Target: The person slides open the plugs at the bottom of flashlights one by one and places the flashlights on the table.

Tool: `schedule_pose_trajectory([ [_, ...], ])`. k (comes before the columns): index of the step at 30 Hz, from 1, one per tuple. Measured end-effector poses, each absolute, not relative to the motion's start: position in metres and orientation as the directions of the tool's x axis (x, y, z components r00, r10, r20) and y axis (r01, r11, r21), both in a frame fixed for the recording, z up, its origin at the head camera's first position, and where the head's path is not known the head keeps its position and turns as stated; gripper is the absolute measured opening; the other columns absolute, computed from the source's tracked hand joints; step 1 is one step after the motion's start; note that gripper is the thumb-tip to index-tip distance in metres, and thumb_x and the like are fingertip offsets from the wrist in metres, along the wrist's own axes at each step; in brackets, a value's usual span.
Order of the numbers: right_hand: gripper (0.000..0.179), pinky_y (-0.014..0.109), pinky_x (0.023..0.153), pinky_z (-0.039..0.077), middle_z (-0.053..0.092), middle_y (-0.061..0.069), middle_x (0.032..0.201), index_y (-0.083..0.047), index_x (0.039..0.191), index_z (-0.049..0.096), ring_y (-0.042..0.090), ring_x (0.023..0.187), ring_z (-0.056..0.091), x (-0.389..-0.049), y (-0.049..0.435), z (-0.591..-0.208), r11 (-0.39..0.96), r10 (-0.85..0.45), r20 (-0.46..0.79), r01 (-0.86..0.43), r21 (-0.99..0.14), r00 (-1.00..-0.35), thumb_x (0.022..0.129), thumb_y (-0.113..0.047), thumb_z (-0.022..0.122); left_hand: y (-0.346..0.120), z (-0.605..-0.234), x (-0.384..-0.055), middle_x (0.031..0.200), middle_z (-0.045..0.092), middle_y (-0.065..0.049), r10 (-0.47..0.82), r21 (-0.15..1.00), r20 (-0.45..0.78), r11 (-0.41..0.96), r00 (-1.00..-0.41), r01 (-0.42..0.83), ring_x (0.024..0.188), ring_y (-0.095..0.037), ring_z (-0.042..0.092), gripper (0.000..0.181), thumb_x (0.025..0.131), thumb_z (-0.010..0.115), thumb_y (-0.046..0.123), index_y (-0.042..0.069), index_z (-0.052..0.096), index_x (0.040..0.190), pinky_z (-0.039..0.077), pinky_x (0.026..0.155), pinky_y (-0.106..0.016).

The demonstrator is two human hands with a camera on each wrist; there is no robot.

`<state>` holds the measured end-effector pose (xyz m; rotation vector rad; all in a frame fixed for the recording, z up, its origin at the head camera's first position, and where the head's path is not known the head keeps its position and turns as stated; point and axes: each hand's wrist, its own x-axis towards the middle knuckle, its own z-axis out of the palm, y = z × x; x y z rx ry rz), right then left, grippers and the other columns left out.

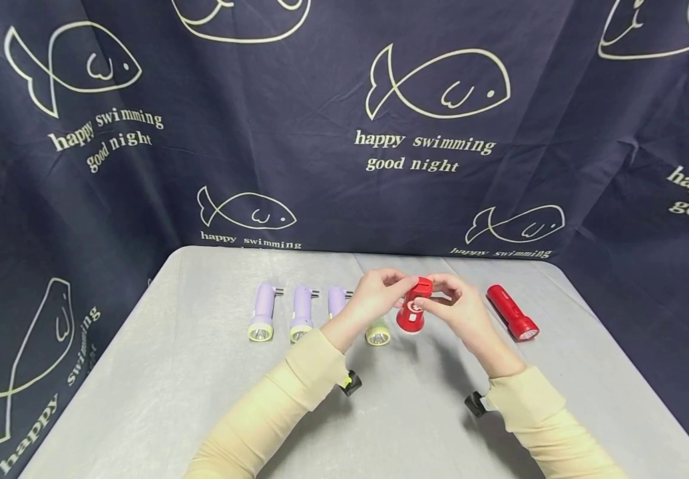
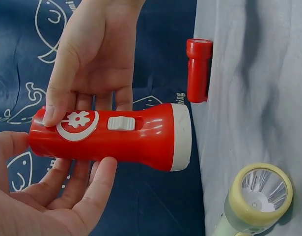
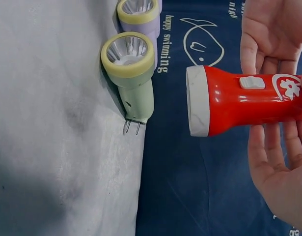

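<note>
Both hands hold a red flashlight (image 1: 411,318) above the table, white-rimmed head downward. My left hand (image 1: 377,293) grips it from the left, thumb at the tail end, fingers along the body. From the other side my right hand (image 1: 460,309) grips it, its thumb beside the white flower emblem in the left wrist view. A white sliding switch (image 2: 121,123) faces outward on the body. Below and left of the held flashlight lies a pale green flashlight (image 3: 136,96) with a yellow rim and two metal prongs, partly hidden by my left hand in the head view.
Three purple flashlights with yellow rims, one nearest the left edge (image 1: 264,309), lie in a row on the grey-covered table (image 1: 158,386). The third is partly behind my left arm. A second red flashlight (image 1: 510,313) lies at the right. Dark fish-print cloth (image 1: 332,120) hangs behind.
</note>
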<state>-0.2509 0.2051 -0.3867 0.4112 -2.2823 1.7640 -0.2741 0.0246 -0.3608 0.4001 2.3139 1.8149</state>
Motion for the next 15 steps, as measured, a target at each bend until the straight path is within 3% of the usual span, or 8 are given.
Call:
schedule_pose_trajectory([
  [15,0.039,0.021,0.075,0.055,0.068,-0.011,0.090,0.002,0.108,0.064,0.015,0.078,0.070,-0.2507,0.2016,-0.3918,0.242,-0.064,0.356,-0.360,-0.901,-0.932,0.073,-0.002,0.079,0.0226,-0.3611,-0.2715,0.090,0.070,-0.003,0.297,0.988,0.020,0.141,-0.955,0.064,0.072,-0.013,0.066,0.025,0.087,0.066,0.029,0.006,0.071,0.095,0.057,0.077,-0.038],
])
